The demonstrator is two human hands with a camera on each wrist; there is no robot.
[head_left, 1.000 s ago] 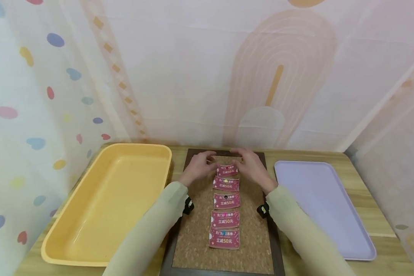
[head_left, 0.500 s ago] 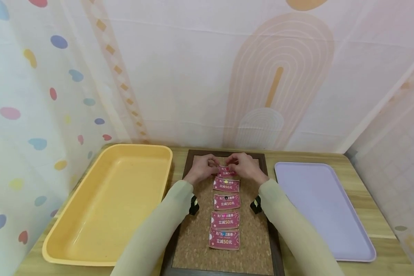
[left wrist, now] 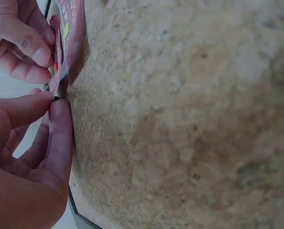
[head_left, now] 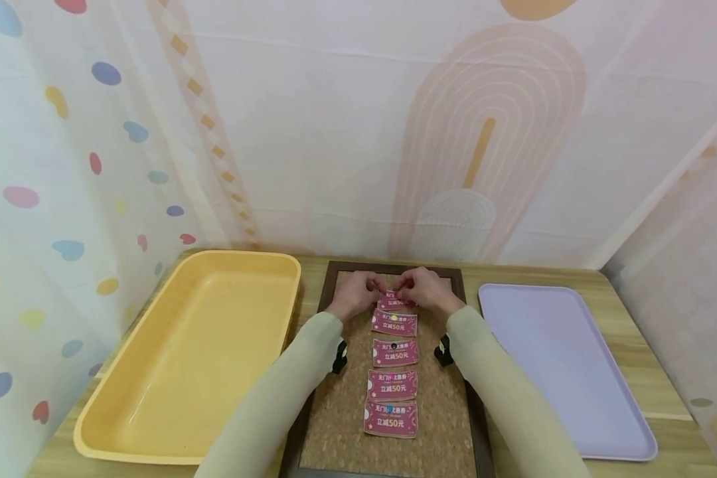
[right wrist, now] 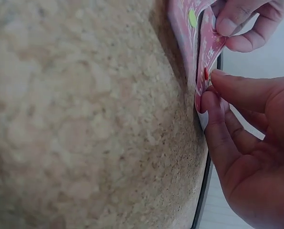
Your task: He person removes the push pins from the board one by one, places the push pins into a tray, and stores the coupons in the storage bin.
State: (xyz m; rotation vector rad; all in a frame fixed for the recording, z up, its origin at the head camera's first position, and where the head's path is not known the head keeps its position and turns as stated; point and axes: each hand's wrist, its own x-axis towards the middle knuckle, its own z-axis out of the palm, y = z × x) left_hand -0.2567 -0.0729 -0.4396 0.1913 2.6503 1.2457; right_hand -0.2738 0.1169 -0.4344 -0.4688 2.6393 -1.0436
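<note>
At the far end of the cork board (head_left: 334,438), the left hand (head_left: 356,294) pinches the left edge of the farthest ticket (head_left: 394,304) while the right hand (head_left: 428,290) grips its right side beside the red pin (right wrist: 206,73), presumably so neither end slips; the other tickets (head_left: 403,393) (a small pin (head_left: 394,346) on each) seem fastened to stay in line.

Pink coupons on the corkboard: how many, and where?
5, in one column: farthest coupon between left hand and right hand, then second coupon, third coupon, fourth coupon and nearest coupon. Any underneath would be hidden.
</note>
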